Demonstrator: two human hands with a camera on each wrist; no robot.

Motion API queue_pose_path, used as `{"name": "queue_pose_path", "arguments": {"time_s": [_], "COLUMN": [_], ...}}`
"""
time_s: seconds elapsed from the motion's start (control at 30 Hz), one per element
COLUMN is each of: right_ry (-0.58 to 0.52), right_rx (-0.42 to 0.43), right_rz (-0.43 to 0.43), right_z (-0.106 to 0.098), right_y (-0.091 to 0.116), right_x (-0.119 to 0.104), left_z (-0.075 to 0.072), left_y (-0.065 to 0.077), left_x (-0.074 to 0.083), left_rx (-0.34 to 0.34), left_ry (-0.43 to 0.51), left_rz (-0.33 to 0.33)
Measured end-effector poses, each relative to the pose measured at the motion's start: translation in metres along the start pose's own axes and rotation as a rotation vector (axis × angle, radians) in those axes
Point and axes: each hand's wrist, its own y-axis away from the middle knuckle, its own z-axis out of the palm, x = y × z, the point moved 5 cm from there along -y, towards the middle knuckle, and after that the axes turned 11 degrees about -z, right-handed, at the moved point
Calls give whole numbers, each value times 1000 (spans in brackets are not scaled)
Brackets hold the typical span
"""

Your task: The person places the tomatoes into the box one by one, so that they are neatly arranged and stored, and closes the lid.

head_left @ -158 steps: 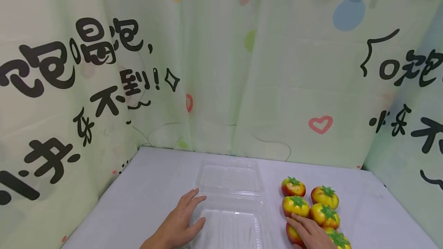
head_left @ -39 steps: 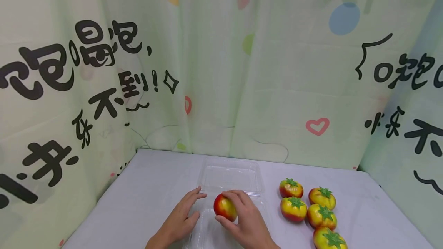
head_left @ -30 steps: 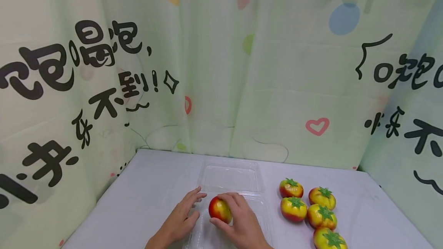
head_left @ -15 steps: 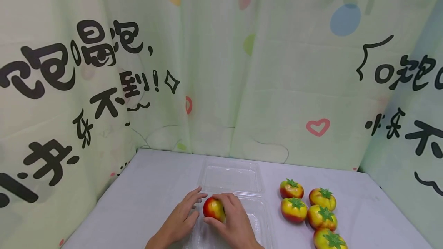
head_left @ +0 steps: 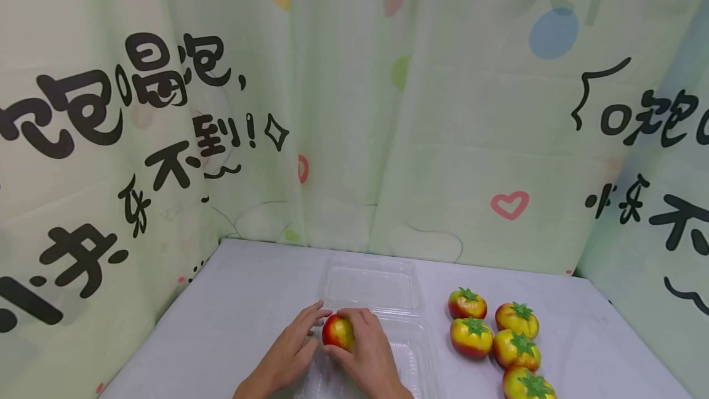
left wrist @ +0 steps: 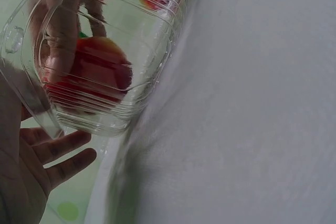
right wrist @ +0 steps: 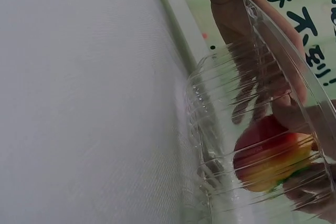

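Observation:
A red-and-yellow tomato-like fruit [head_left: 337, 333] is low in the left part of the clear plastic clamshell box [head_left: 431, 362]. My right hand [head_left: 368, 350] grips it from the right, thumb in front and fingers over the far side. Through the box wall, the left wrist view shows this fruit [left wrist: 102, 69] and the fingers on it; the right wrist view shows the same fruit [right wrist: 273, 153], its green leaf cap turned toward the right hand. Along the left side of the box, my left hand [head_left: 282, 353] stays with fingers spread apart, fingertips right at the rim.
Several similar fruits [head_left: 516, 350] with green star-shaped caps stand in two rows right of the box. The box's lid [head_left: 368, 285] lies folded back behind it. Printed curtains [head_left: 354, 109] surround the white table [head_left: 249, 300] at the back and sides.
The right hand took a fruit from the front of the near row on the right and carried it left into the box. Lately it slid further left, toward the left hand, which stayed nearly still.

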Motion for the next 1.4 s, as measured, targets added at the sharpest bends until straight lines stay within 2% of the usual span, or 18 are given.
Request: {"name": "queue_pose_path", "arguments": {"time_s": [0.4, 0.6, 1.0, 1.4], "right_ry": [25, 31, 19, 13], "right_rx": [-28, -16, -53, 26], "right_rz": [31, 17, 25, -45], "right_z": [8, 8, 5, -15], "right_y": [-5, -6, -3, 8], "right_x": [0, -1, -2, -6], "left_z": [0, -1, -1, -1], "left_y": [0, 0, -1, -1], "left_x": [-1, -1, -1, -2], "left_rx": [4, 2, -18, -12], "left_ry": [14, 19, 23, 17], "left_rz": [13, 6, -7, -8]}}
